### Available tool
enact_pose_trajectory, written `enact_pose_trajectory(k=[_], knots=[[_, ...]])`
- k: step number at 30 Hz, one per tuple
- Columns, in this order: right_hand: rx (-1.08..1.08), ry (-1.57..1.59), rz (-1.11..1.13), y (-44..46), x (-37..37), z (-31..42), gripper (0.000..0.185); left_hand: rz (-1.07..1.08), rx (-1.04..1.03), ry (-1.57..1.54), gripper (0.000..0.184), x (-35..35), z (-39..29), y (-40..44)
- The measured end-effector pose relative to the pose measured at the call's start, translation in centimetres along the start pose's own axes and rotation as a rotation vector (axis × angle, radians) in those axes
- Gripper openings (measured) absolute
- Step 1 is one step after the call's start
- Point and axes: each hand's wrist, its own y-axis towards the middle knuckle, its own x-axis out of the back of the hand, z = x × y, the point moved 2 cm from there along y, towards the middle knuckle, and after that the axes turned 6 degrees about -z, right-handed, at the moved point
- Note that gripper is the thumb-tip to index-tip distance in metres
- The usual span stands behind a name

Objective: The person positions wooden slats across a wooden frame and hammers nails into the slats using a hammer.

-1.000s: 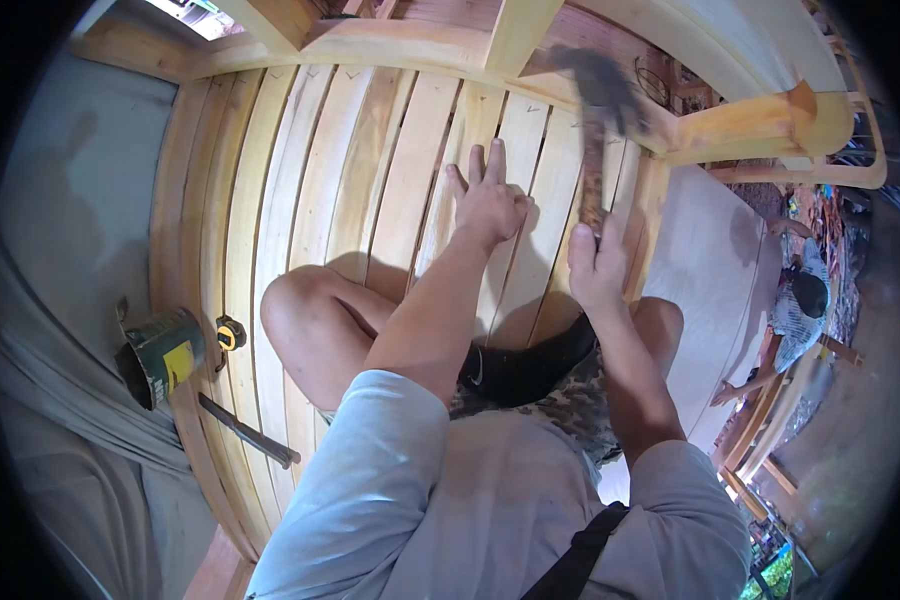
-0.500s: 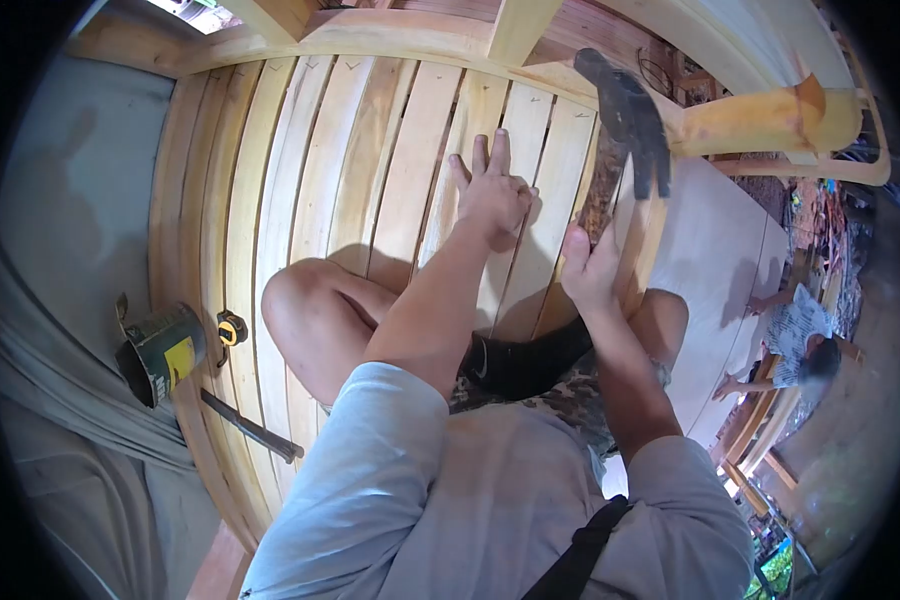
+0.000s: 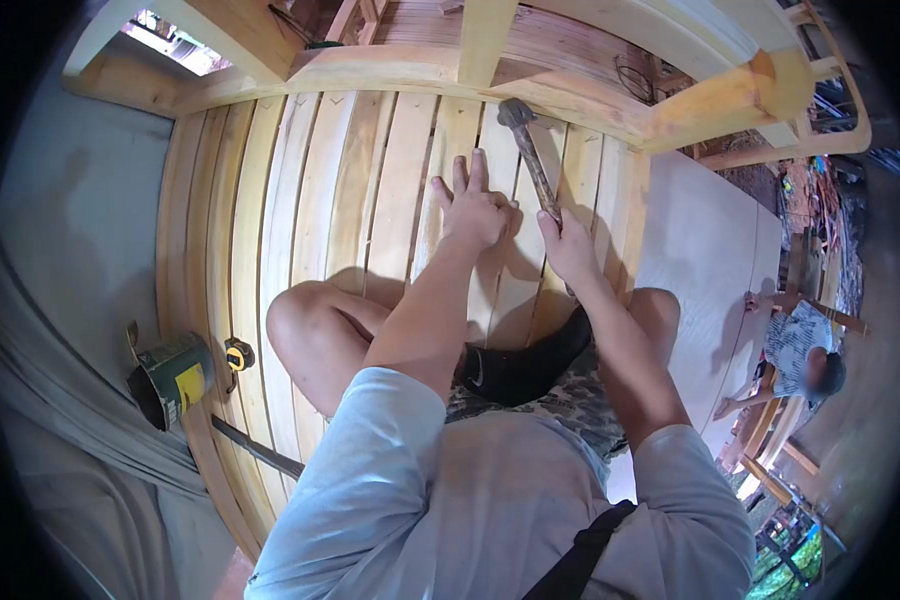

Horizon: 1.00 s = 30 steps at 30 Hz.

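Note:
My right hand (image 3: 574,250) is closed round the handle of a claw hammer (image 3: 538,165). The hammer's dark head is low over the slats, close to the back rail. Just left of it, my left hand (image 3: 475,217) rests on the wooden slats (image 3: 395,190). Three of its fingers are stretched out on the wood, while thumb and forefinger are pinched together at the right side. Whatever is in that pinch is too small or hidden to make out. Pencil-like marks show near the slats' far ends.
At left lie a yellow-black tape measure (image 3: 238,354), a dark green can (image 3: 173,378) on its side and a dark flat bar (image 3: 255,447). A wooden rail (image 3: 390,72) borders the far side. A pale panel (image 3: 705,230) is at right, with another person (image 3: 798,345) beyond.
The hammer has swung down and left, from raised at the right to near the slats beside my left hand. My left hand keeps its pose. The whole view has shifted slightly.

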Motion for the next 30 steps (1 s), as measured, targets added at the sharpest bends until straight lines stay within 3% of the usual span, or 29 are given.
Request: enact_pose_trajectory(k=[1,3,5,6,9,10,11,13,15,17,20,27,30], knots=[[-0.049,-0.035,0.085,0.1,0.0,0.2,0.035,0.000,0.008,0.004,0.043,0.1,0.0,0.0],[-0.018,0.032,0.050,-1.6,0.9,0.6,0.032,0.031,0.009,0.005,0.043,0.2,0.1,0.3],[-0.219,0.513,0.183,-4.1,1.9,0.0,0.029,0.038,0.012,0.027,0.043,0.1,0.0,0.1],[-0.101,0.701,0.163,-5.0,2.6,0.1,0.024,0.048,0.015,0.002,0.046,0.7,-0.4,0.0],[-0.134,0.834,0.103,-5.4,5.8,1.6,0.021,-0.039,0.016,0.153,0.052,-1.1,-0.2,0.7],[-0.160,0.814,0.081,-4.7,6.7,1.4,0.020,-0.174,-0.023,0.017,0.053,-1.4,-0.8,0.7],[-0.168,0.829,0.062,-4.5,7.3,1.4,0.020,-0.164,-0.040,0.033,0.053,-1.9,-1.5,0.9],[-0.425,0.759,0.073,-3.7,8.5,1.9,0.020,-0.141,-0.199,0.085,0.053,-1.4,-4.1,1.5],[-0.460,0.824,0.106,-3.0,8.2,0.3,0.021,-0.145,-0.216,0.074,0.052,-1.9,-6.4,2.0],[-0.720,0.972,0.089,-2.6,7.4,-1.1,0.023,-0.143,-0.156,0.049,0.055,-3.5,-7.1,3.0],[-0.814,1.085,0.073,-1.7,6.8,-2.6,0.023,-0.134,-0.150,0.041,0.055,-3.9,-7.6,2.6],[-0.843,1.084,-0.019,0.8,4.4,-2.0,0.019,-0.069,-0.103,0.193,0.057,-4.1,-8.0,2.6],[-0.717,1.099,0.144,1.5,3.1,-1.5,0.018,-0.053,-0.104,0.183,0.057,-4.1,-7.9,2.7]])
